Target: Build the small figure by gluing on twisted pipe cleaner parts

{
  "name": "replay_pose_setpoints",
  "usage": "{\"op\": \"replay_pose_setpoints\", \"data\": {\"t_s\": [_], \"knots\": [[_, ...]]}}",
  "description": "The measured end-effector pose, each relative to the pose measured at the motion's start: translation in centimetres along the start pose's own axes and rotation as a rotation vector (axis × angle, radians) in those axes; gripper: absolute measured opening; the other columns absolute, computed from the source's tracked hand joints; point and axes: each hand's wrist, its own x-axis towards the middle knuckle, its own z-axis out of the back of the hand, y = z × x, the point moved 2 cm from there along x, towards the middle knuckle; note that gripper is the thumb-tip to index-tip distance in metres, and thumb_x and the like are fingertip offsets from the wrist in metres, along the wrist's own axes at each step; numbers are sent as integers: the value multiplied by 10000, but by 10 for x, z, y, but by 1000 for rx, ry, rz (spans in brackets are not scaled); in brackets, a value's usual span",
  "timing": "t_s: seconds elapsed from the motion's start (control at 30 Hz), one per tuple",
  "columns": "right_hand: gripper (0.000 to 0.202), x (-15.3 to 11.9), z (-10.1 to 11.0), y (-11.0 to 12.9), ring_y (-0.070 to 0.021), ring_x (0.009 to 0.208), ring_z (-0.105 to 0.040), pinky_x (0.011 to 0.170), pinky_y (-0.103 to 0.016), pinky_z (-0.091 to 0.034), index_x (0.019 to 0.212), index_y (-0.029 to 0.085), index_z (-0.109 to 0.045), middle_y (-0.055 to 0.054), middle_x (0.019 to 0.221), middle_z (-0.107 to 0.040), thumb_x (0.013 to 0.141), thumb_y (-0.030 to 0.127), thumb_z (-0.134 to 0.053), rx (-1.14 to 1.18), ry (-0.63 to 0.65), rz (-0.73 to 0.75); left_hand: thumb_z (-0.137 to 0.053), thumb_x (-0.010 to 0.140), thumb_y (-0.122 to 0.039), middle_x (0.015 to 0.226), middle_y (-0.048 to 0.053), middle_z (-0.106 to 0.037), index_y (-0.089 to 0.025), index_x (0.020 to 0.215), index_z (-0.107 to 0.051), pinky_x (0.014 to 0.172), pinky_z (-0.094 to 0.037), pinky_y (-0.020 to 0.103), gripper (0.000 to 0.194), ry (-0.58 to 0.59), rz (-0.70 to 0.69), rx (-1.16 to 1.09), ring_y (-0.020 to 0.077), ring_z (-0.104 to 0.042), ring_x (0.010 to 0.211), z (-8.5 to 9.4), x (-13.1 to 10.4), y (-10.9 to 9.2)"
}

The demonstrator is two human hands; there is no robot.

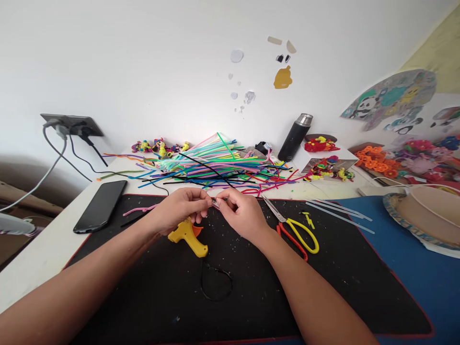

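My left hand (187, 207) and my right hand (244, 213) meet over the back of the black mat, thumbs and fingers pinched close together. What lies between the left fingertips is too small to make out. A long black pipe cleaner (206, 166) runs up and left from my right fingers, across the pile behind. Below my left hand lies a yellow hot glue gun (192, 242), partly covered by it. A pink pipe cleaner piece (138, 210) rests left of that hand. Scissors (287, 223) with red and yellow handles lie open to the right of my right hand.
A heap of coloured pipe cleaners (215, 163) spreads along the wall. The phone (100, 206) lies at left, below plugged-in cables. Clear glue sticks (341, 215) and a yellow scrap (309, 220) lie at right. Beyond are a black flask (295, 138) and a round basket (424, 225).
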Motion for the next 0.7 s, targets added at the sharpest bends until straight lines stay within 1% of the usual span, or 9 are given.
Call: {"op": "replay_pose_setpoints", "data": {"t_s": [0.07,0.17,0.23,0.33,0.43,0.57,0.63,0.7], "knots": [[157,2,5,0,-111,496,-444,537,-256,-310,964,209,-721,70,564,-497,972,313,-604,12,-31,-7,-770,710,-463,642,-25,-633,-189,802,-668,520,-411,218,307,7,-15,48,121,-576,558,0,0,-1],[195,7,18,-5,-117,489,-468,527,-257,-332,929,202,-704,67,545,-498,986,359,-604,90,-126,-64,-726,763,-463,649,-22,-628,-195,797,-660,543,-431,236,278,42,-36,200,140,-583,586,-4,2,-3],[209,10,27,-10,-119,465,-480,512,-256,-353,928,202,-686,68,536,-505,984,390,-614,181,-196,-121,-685,798,-457,670,-10,-653,-201,802,-662,559,-438,251,258,57,-55,340,158,-597,610,-11,6,-3],[224,14,36,-20,-118,418,-478,472,-255,-356,944,206,-671,74,523,-513,973,425,-637,283,-269,-189,-629,821,-401,715,6,-712,-206,801,-685,579,-429,267,204,77,-120,566,181,-633,652,-26,18,-5],[234,16,38,-25,-115,405,-473,451,-253,-344,931,212,-668,73,521,-517,970,441,-643,304,-282,-207,-588,812,-322,717,4,-740,-210,773,-700,597,-415,278,163,97,-149,758,187,-650,657,-44,34,-11],[219,16,37,-25,-116,427,-466,456,-250,-338,913,223,-668,71,528,-502,968,433,-640,284,-263,-191,-560,818,-297,751,30,-757,-219,788,-750,582,-369,294,208,80,-150,1067,205,-654,671,-62,55,-18],[213,15,37,-24,-118,436,-460,461,-253,-338,916,225,-669,71,529,-491,969,429,-638,275,-260,-184,-564,815,-291,743,57,-747,-210,756,-751,581,-353,306,211,72,-165,1148,220,-642,656,-67,63,-19],[211,15,37,-23,-120,445,-457,470,-254,-342,919,226,-671,72,531,-483,971,427,-637,266,-263,-176,-577,809,-281,751,86,-741,-195,734,-743,595,-357,317,201,64,-180,1182,237,-636,655,-70,70,-17]]}}
